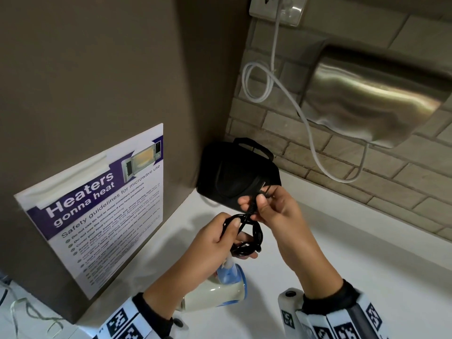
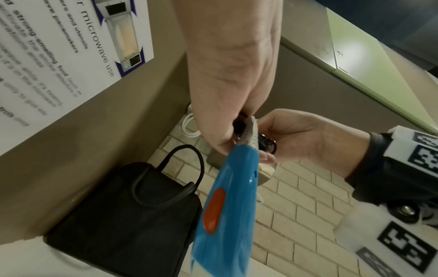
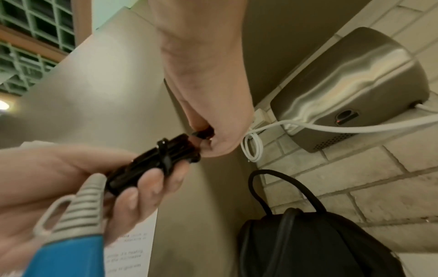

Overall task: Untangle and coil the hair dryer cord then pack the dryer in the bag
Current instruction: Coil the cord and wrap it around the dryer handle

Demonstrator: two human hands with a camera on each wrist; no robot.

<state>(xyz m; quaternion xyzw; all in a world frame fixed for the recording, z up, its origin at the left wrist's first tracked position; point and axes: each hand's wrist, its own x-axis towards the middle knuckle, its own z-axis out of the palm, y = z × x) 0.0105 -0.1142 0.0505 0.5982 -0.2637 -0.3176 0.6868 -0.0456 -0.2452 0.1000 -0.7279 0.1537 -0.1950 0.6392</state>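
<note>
My left hand (image 1: pixel 220 233) grips a bundle of black coiled cord (image 1: pixel 249 237) over the white counter. My right hand (image 1: pixel 266 204) pinches the plug end of the cord (image 1: pixel 263 189) just above the bundle. The cream and blue hair dryer (image 1: pixel 220 287) hangs below my left hand; its blue handle (image 2: pixel 225 215) with an orange switch shows in the left wrist view. In the right wrist view one strand wraps across the cord bundle (image 3: pixel 154 165). The black bag (image 1: pixel 234 177) stands closed in the corner behind my hands.
A brown cabinet side with a microwave safety poster (image 1: pixel 97 211) rises on the left. A steel hand dryer (image 1: pixel 381 99) hangs on the brick wall, with a white cable (image 1: pixel 259 81) looping to a wall socket (image 1: pixel 276 8). The white counter (image 1: pixel 367 253) stretches right.
</note>
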